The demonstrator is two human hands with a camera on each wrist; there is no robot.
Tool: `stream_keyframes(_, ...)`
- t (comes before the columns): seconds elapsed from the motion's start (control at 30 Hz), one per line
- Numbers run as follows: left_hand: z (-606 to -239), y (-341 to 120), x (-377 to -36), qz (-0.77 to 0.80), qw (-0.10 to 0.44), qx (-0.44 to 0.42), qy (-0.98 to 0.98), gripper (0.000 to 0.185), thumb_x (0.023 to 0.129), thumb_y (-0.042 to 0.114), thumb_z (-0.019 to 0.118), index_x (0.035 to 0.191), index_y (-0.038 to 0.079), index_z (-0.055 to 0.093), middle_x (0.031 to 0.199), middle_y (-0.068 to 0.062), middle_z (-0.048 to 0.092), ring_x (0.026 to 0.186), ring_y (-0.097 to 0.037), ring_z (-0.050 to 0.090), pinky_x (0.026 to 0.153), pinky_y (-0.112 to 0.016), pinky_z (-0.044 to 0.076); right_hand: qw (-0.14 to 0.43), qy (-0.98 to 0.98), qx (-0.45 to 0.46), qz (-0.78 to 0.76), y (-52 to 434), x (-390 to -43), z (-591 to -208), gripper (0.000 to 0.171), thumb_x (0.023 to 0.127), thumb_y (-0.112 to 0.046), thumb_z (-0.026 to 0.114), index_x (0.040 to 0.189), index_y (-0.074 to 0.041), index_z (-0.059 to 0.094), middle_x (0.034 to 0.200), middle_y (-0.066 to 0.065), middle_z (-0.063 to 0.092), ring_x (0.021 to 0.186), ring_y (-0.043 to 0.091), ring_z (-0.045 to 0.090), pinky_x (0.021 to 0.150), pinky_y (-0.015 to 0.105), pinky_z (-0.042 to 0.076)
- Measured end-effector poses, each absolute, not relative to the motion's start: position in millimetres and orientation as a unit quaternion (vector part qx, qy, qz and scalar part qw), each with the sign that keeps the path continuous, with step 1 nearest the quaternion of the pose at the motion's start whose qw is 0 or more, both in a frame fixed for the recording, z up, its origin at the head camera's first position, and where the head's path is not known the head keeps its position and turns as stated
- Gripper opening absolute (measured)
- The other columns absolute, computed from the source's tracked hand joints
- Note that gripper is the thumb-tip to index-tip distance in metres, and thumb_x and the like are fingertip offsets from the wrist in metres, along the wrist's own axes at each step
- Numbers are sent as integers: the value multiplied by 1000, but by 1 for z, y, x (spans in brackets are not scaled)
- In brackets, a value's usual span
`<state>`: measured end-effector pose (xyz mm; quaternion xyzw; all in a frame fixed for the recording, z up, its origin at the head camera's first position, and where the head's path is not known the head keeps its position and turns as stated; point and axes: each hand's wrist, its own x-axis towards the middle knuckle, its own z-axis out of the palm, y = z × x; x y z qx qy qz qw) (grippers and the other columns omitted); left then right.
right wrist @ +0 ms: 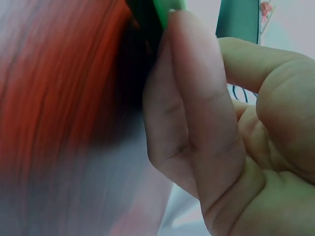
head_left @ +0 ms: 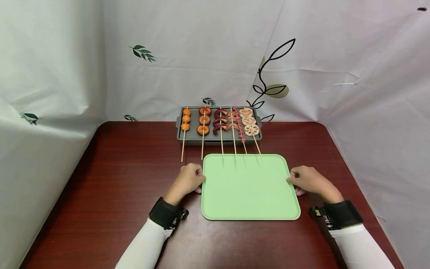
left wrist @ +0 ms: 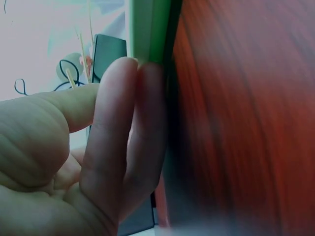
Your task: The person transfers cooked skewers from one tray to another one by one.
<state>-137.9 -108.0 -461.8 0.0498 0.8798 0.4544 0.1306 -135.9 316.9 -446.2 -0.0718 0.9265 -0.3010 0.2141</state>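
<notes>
A light green rectangular tray (head_left: pixel 250 194) lies in front of the person, with a hand at each short side. The left hand (head_left: pixel 190 178) pinches the tray's left edge, thumb on top of the rim. On the opposite side the right hand (head_left: pixel 307 180) pinches the right edge in the same way. In the left wrist view, the fingers (left wrist: pixel 110 123) meet the green edge (left wrist: pixel 142 34) close over the table. The right wrist view has the fingertips (right wrist: pixel 194 54) of the right hand against the tray's green rim (right wrist: pixel 166 11).
Behind the tray, a dark grey grill pan (head_left: pixel 193 139) holds several food skewers, among them orange balls (head_left: pixel 186 118), mushroom slices (head_left: pixel 203 120) and lotus root slices (head_left: pixel 249 121). Some skewer sticks reach over the tray's far edge. White patterned cloth (head_left: pixel 188 48) hangs around the reddish-brown table (head_left: pixel 111 194).
</notes>
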Motion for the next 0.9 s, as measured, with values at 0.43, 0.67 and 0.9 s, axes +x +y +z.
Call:
stream_keyframes(0.43,-458,-125,-138,457,164,16,874,28,92,0,65,68,5,52,61,-12,59,43,-16,64,47,-31,59,204,931,-71,-295,296,-140,-446,37,101,-15,65,67,-11,49,59,4,57,53,14,65,53,28,58)
stream_keyframes(0.67,-458,-134,-136,469,162,15,868,25,89,-3,66,69,5,52,62,-12,59,45,-18,66,48,-32,60,197,938,-76,-277,287,-143,-445,39,101,-17,66,65,-11,52,58,3,60,51,12,65,52,28,57)
stream_keyframes(0.9,-456,-142,-136,470,162,17,868,27,91,-1,65,69,5,51,62,-13,61,44,-18,65,48,-33,60,193,937,-77,-280,278,-146,-445,38,101,-14,64,65,-10,52,58,4,59,49,12,65,51,28,57)
